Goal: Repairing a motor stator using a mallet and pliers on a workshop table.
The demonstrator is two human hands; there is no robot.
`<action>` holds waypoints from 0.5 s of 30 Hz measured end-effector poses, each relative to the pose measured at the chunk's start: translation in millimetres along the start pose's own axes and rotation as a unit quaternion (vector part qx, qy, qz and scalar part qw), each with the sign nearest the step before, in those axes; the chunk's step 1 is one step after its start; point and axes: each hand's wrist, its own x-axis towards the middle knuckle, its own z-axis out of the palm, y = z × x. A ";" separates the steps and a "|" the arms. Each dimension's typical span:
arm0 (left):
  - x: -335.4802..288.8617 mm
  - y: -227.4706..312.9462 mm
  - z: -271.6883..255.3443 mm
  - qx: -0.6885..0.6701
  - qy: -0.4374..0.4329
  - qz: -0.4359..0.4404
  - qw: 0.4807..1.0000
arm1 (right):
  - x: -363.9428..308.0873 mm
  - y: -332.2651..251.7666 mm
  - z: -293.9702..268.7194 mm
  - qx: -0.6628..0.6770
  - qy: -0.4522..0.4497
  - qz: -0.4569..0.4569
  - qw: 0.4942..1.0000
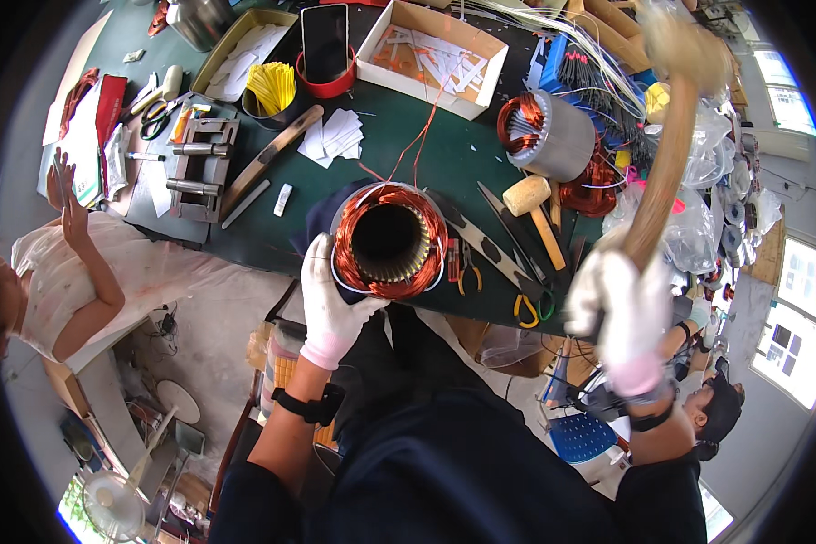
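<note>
A motor stator with copper windings (432,238) stands at the near edge of the green table, its round bore facing up. My left hand (331,304), in a white glove, grips its lower left side. Raised on the right, my gloved right hand (624,308) is closed round the handle of a wooden mallet (659,177). Hand and mallet head are smeared by motion, and the head is well above and apart from the stator. A smaller wooden mallet (528,195), scissors (528,310) and pliers (469,270) lie to the stator's right.
Farther right sits a second stator (553,136) with copper coils. A white box (435,54) of paper strips, a phone (325,43) and a cup of yellow strips (275,89) stand at the back. A metal fixture (199,168) is left. Other people (68,290) are at both sides.
</note>
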 end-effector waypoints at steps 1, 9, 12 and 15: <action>8.6 4.8 5.6 -0.023 -0.014 0.009 1.000 | -14.4 51.0 11.8 0.005 0.010 -0.013 1.000; -10.7 19.3 19.0 -0.022 0.033 -0.051 0.998 | 17.0 -8.6 -25.2 -0.043 -0.073 0.049 0.995; -10.7 40.9 39.6 -0.035 0.077 -0.076 0.993 | -23.8 80.3 15.4 -0.157 -0.147 -0.010 0.976; -19.8 28.7 38.7 -0.010 0.088 -0.049 0.995 | -16.4 76.1 18.0 -0.307 -0.355 0.113 0.876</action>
